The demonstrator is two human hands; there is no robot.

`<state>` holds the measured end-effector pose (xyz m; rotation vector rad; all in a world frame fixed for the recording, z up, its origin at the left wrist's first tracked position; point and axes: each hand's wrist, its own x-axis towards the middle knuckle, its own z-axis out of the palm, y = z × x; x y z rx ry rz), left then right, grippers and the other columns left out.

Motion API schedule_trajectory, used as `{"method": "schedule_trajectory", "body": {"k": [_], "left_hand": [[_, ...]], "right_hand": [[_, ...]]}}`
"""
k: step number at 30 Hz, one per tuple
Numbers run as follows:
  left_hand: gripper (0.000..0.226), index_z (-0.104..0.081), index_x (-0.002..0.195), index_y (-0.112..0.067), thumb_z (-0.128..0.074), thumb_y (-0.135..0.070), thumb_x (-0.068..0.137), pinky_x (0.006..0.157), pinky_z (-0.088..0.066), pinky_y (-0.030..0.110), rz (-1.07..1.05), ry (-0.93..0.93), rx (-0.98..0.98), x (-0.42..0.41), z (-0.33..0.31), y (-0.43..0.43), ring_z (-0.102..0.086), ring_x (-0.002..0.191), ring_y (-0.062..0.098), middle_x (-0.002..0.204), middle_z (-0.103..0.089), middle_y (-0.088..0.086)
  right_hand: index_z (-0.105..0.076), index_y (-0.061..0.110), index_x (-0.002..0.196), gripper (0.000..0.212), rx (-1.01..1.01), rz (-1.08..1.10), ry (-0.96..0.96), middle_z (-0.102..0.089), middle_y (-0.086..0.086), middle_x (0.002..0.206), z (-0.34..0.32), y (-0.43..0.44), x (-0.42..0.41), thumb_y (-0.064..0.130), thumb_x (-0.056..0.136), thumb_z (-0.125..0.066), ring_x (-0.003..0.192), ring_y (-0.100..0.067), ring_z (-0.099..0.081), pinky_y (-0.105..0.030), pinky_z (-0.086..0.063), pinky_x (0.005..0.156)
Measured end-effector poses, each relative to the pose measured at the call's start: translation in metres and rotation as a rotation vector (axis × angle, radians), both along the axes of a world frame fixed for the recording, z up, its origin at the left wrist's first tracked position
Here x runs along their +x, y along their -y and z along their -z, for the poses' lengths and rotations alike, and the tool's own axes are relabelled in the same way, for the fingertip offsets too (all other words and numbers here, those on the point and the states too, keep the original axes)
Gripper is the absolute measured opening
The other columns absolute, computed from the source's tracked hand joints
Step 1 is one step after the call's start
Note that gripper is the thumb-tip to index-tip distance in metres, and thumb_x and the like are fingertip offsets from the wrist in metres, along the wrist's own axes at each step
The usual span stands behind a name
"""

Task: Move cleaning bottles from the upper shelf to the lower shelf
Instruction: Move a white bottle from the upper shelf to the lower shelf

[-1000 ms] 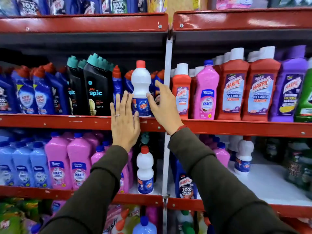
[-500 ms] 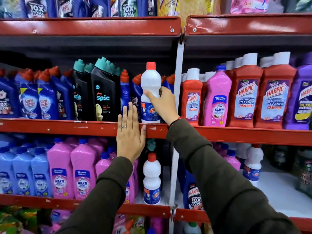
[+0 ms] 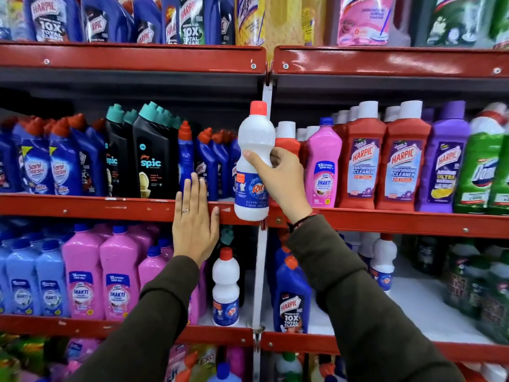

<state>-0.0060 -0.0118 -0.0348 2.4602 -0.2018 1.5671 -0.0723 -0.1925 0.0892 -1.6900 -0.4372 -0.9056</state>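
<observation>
A shop, it seems: red metal shelves (image 3: 132, 208) packed edge to edge with rows of branded cleaning bottles (image 3: 358, 161).

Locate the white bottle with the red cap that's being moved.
Head view, centre: the white bottle is in the right hand, lifted in front of the upper shelf's red edge, by the white upright post.
</observation>
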Motion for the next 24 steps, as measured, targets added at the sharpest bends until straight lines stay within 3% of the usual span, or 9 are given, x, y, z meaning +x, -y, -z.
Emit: {"method": "schedule_trajectory", "body": {"k": [4,8,14,17,21,24], "left_hand": [[0.066,-0.012,0.161,-0.003,-0.027,-0.034,0.105,0.131,-0.011,0.048,0.059,0.019,-0.006,-0.005,-0.002,0.016,-0.005,0.16,0.027,0.172,-0.008,0.015],[0.066,-0.011,0.162,-0.005,-0.029,-0.032,0.104,0.131,-0.007,0.046,0.137,0.026,-0.006,-0.027,0.014,0.068,-0.003,0.161,0.025,0.172,-0.008,0.014],[0.066,-0.01,0.162,-0.008,-0.029,-0.032,0.104,0.131,-0.004,0.043,0.209,-0.019,-0.009,-0.046,0.053,0.142,0.0,0.161,0.023,0.173,-0.008,0.01],[0.069,-0.007,0.163,-0.011,-0.031,-0.033,0.102,0.131,-0.004,0.042,0.244,-0.07,0.011,-0.055,0.078,0.178,0.0,0.161,0.022,0.174,-0.005,0.009],[0.069,-0.012,0.163,-0.01,-0.036,-0.031,0.101,0.13,0.004,0.036,0.331,-0.15,0.021,-0.062,0.115,0.226,-0.001,0.161,0.021,0.173,-0.01,0.009],[0.069,-0.009,0.163,-0.01,-0.035,-0.03,0.102,0.13,0.003,0.036,0.347,-0.224,0.053,-0.059,0.148,0.256,-0.003,0.161,0.021,0.173,-0.008,0.007]], "right_hand": [[-0.073,0.022,0.101,0.026,0.044,-0.009,0.013,-0.076,0.015,0.092,0.013,0.015,-0.006,0.039,0.084,-0.081,0.084,0.004,-0.074,-0.015,-0.059,0.072],[-0.076,0.012,0.105,0.037,0.096,0.035,-0.015,-0.078,0.007,0.097,0.039,0.06,-0.024,0.037,0.08,-0.085,0.086,0.001,-0.074,-0.017,-0.059,0.077],[-0.075,0.022,0.096,0.031,0.089,0.103,-0.053,-0.076,0.017,0.086,0.088,0.133,-0.039,0.042,0.075,-0.087,0.079,0.01,-0.072,-0.01,-0.055,0.069],[-0.072,0.031,0.093,0.029,0.096,0.133,-0.1,-0.077,0.017,0.089,0.115,0.168,-0.045,0.045,0.072,-0.086,0.084,0.005,-0.074,-0.016,-0.058,0.072],[-0.074,0.016,0.107,0.043,0.1,0.183,-0.171,-0.08,0.003,0.103,0.155,0.216,-0.045,0.036,0.072,-0.09,0.093,-0.009,-0.076,-0.026,-0.06,0.081],[-0.073,0.012,0.112,0.048,0.094,0.208,-0.222,-0.079,0.0,0.105,0.184,0.249,-0.045,0.033,0.072,-0.091,0.096,-0.009,-0.076,-0.026,-0.06,0.081]]}}
